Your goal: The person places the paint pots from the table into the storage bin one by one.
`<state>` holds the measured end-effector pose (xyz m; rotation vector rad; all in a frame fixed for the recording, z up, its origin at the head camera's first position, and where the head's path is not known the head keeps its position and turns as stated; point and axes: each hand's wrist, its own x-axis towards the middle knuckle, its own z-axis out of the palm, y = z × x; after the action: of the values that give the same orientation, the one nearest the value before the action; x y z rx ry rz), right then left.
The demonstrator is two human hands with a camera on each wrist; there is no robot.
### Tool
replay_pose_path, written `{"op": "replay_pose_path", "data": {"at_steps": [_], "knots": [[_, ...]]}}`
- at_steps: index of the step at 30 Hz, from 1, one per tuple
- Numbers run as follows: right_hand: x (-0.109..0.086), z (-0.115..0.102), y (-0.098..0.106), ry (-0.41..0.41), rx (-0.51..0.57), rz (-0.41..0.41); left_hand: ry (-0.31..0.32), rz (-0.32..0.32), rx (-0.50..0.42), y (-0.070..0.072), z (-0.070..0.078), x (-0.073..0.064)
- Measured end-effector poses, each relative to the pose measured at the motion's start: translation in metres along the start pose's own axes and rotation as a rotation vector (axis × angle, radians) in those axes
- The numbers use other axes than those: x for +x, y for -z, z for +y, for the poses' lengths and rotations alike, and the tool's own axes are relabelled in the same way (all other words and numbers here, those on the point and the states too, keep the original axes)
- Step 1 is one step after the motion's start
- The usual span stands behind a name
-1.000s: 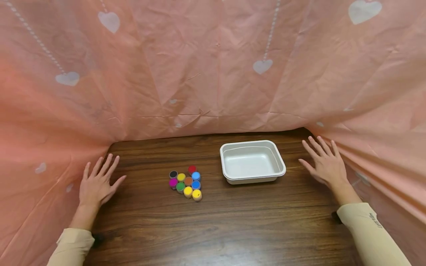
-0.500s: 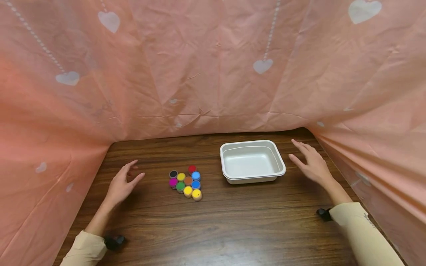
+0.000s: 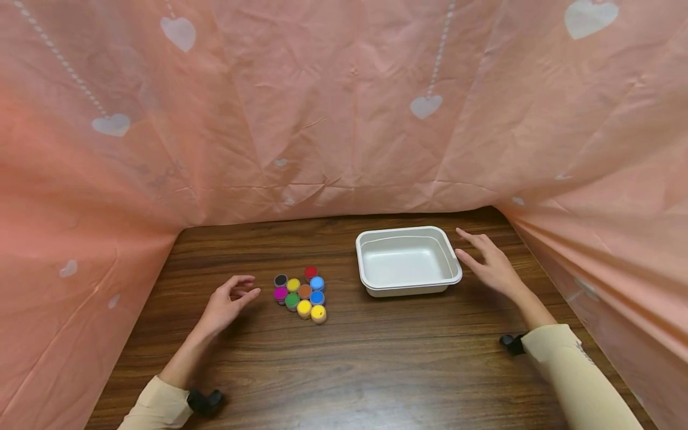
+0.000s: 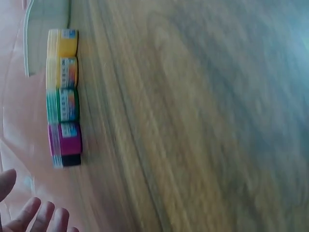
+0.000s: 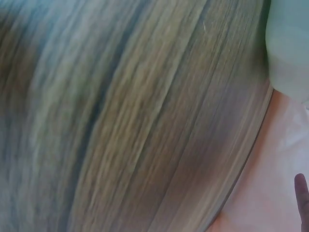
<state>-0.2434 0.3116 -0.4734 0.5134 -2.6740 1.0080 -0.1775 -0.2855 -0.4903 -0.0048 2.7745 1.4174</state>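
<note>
Several small paint pots (image 3: 304, 292) with coloured lids stand clustered left of centre on the table. To their left hovers my left hand (image 3: 226, 304), fingers loosely bent, holding nothing. In the left wrist view its fingertips (image 4: 45, 213) are apart from the row of pots, among them a magenta pot (image 4: 66, 138) and a green pot (image 4: 63, 105). A white rectangular tray (image 3: 400, 292) sits right of the pots, with nothing inside. Beside its right edge is my right hand (image 3: 493, 267), fingers extended and thumb apart, holding nothing. One right fingertip (image 5: 301, 183) shows in the right wrist view.
The dark wooden table (image 3: 376, 346) has a pink curtain (image 3: 322, 137) with heart prints hanging behind it and along both sides. A black wrist device (image 3: 204, 401) is on the left forearm, and another black device (image 3: 512, 344) is on the right.
Both hands have left the table's outer sides and moved inward, the left toward the paint pots, the right toward the tray. The left fingers have bent. Pots and tray stay in place.
</note>
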Motion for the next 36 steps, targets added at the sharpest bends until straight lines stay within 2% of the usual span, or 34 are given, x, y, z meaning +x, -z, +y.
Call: {"op": "replay_pose_path", "data": {"at_steps": [4, 12, 19, 30, 36], "knots": [[0.002, 0.001, -0.005, 0.009, 0.026, -0.013, 0.005, -0.014, -0.022, -0.009, 0.0, 0.0], [0.004, 0.002, -0.012, 0.039, 0.052, -0.033, 0.057, -0.038, -0.054, -0.022, -0.003, -0.002], [0.007, 0.006, -0.015, 0.059, 0.097, -0.034, 0.066, -0.036, -0.078, -0.033, -0.004, -0.002], [0.004, 0.012, -0.018, -0.012, 0.155, -0.106, 0.068, -0.041, -0.062, -0.038, -0.004, 0.002], [0.006, 0.017, -0.019, -0.033, 0.165, -0.116, 0.063, -0.042, -0.069, -0.041, -0.003, 0.003]]}}
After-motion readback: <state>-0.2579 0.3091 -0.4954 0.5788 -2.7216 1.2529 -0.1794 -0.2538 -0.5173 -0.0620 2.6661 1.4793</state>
